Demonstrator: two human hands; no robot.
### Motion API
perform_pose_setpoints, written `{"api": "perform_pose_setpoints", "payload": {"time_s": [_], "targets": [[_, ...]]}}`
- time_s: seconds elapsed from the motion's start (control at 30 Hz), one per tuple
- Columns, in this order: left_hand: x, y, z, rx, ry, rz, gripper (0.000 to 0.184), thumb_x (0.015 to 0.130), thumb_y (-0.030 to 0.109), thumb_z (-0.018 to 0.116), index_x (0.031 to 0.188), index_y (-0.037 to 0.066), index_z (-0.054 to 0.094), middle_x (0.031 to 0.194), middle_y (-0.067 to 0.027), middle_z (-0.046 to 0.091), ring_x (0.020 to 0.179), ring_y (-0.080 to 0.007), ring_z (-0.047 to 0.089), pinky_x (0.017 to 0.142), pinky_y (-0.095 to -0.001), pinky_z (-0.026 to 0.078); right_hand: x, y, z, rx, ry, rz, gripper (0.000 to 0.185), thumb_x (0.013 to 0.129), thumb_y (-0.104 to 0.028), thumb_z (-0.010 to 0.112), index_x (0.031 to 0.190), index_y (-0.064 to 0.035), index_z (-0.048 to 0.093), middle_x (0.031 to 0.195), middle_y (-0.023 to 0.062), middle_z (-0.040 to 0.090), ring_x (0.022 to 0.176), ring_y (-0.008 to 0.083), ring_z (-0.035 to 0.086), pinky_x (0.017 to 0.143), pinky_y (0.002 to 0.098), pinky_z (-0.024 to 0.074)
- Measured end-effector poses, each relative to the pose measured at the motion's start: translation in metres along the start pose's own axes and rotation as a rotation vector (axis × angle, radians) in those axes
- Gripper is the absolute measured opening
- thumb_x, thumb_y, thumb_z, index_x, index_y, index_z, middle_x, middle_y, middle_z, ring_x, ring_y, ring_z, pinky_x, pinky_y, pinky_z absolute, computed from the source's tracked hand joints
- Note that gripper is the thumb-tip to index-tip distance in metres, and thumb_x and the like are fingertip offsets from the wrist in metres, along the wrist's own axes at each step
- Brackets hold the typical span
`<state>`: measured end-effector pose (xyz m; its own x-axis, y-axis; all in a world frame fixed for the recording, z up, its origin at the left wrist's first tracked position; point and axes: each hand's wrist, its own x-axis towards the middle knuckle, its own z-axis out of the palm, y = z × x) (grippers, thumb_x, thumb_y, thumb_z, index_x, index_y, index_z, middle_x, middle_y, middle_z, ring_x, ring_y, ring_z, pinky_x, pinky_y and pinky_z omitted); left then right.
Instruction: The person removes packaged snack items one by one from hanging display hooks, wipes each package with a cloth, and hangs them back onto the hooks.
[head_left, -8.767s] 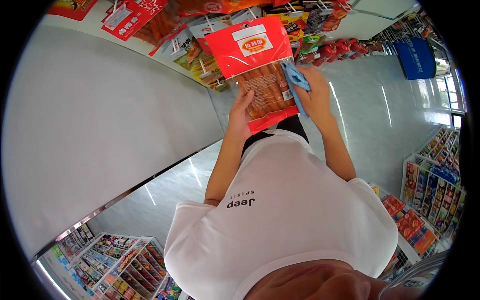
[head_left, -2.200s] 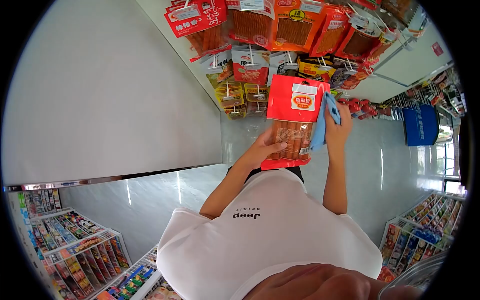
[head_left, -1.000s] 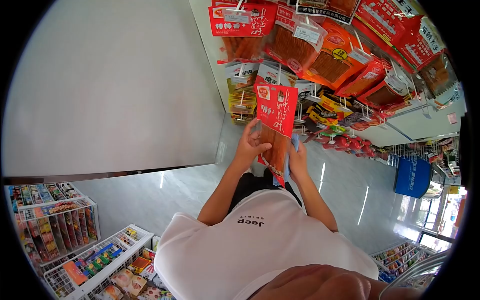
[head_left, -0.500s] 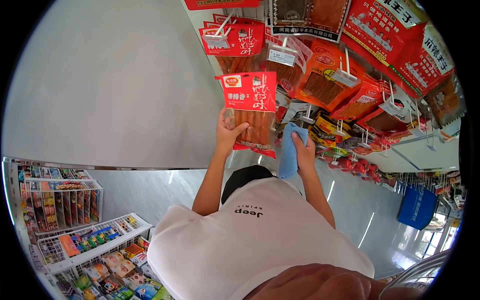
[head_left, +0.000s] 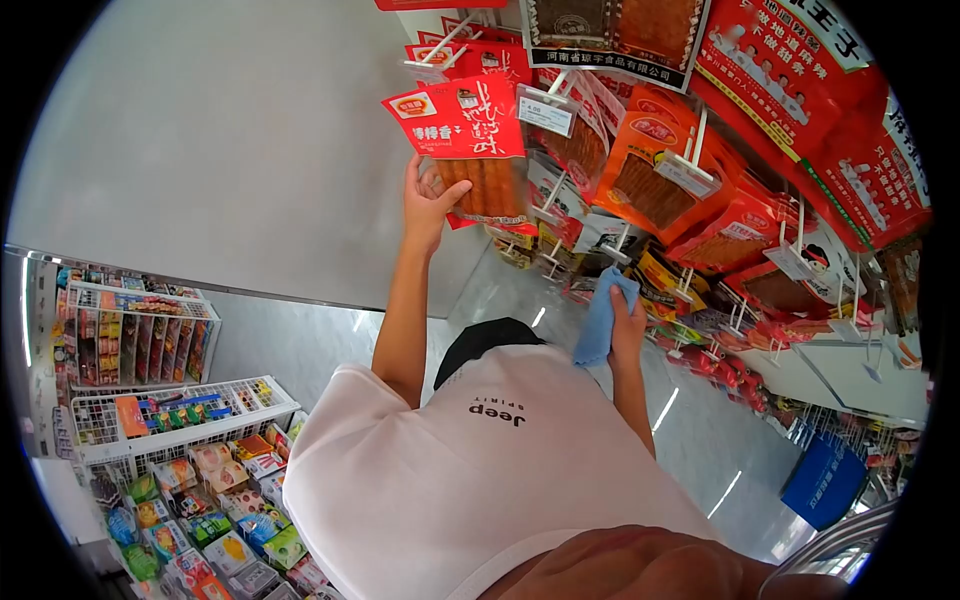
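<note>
My left hand (head_left: 428, 208) is closed on the lower left part of a red snack packet (head_left: 458, 122); brown sticks show through its clear lower half. The packet is raised and tilted in front of the hanging display, its top overlapping similar red packets (head_left: 500, 62) on a hook. In my right hand (head_left: 629, 325) a folded light blue cloth (head_left: 596, 328) is gripped, held lower down, below the hooks. An orange snack packet (head_left: 655, 165) hangs above that hand.
Metal hooks with price tags (head_left: 546, 112) jut out from the rack on the right. A large pale grey panel (head_left: 230, 130) fills the upper left. White wire shelves (head_left: 190, 410) with packaged goods stand at lower left. A blue bin-like object (head_left: 825, 480) sits at far right.
My left hand has lifted the red packet up and to the left, toward the hook, and tilted it. My right hand with the cloth has moved slightly right and down. The view has shifted.
</note>
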<state>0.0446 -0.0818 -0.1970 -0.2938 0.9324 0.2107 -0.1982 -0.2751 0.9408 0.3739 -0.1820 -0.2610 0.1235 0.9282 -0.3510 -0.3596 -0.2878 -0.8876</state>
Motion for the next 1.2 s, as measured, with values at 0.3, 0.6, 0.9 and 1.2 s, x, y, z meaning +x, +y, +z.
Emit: {"api": "perform_pose_setpoints", "payload": {"time_s": [0.3,0.6,0.9,1.2], "targets": [[0.011,-0.032,-0.003,-0.047,0.041,0.023,0.086,0.081,-0.003,0.077,0.149,0.005,0.026,0.132,-0.0183,0.056,0.119,-0.0251,0.059,0.097,-0.0362,0.053,0.012,0.017,-0.033,-0.038,0.05,-0.011,0.027,0.096,-0.023,0.067,0.114,-0.0029,0.067,0.095,0.0024,0.068,0.078,0.0095,0.06,0.071,0.0257,0.0482],[0.022,-0.009,0.003,-0.036,0.03,0.019,0.089,0.081,-0.003,0.077,0.152,0.003,0.023,0.137,-0.0204,0.053,0.123,-0.0251,0.057,0.099,-0.0372,0.051,0.015,0.044,-0.052,0.003,0.039,-0.004,0.028,0.099,-0.021,0.063,0.118,-0.0006,0.064,0.101,0.0068,0.07,0.086,0.0159,0.067,0.075,0.0278,0.0508],[0.038,-0.01,0.01,0.046,0.04,0.049,0.092,0.081,0.002,0.079,0.154,0.0,0.023,0.138,-0.0197,0.051,0.12,-0.0251,0.059,0.1,-0.0372,0.051,0.005,0.031,-0.052,0.003,0.078,-0.001,0.029,0.098,-0.021,0.064,0.119,-0.0017,0.064,0.103,0.0061,0.069,0.085,0.0143,0.065,0.075,0.0269,0.0505],[0.07,-0.013,0.014,0.238,0.099,0.048,0.091,0.082,0.01,0.082,0.154,0.002,0.027,0.132,-0.0158,0.051,0.115,-0.0249,0.061,0.094,-0.0353,0.053,-0.003,0.024,-0.052,0.055,0.106,-0.009,0.027,0.098,-0.019,0.065,0.117,-0.0002,0.065,0.099,0.0067,0.07,0.084,0.0134,0.065,0.073,0.0263,0.0504]]}}
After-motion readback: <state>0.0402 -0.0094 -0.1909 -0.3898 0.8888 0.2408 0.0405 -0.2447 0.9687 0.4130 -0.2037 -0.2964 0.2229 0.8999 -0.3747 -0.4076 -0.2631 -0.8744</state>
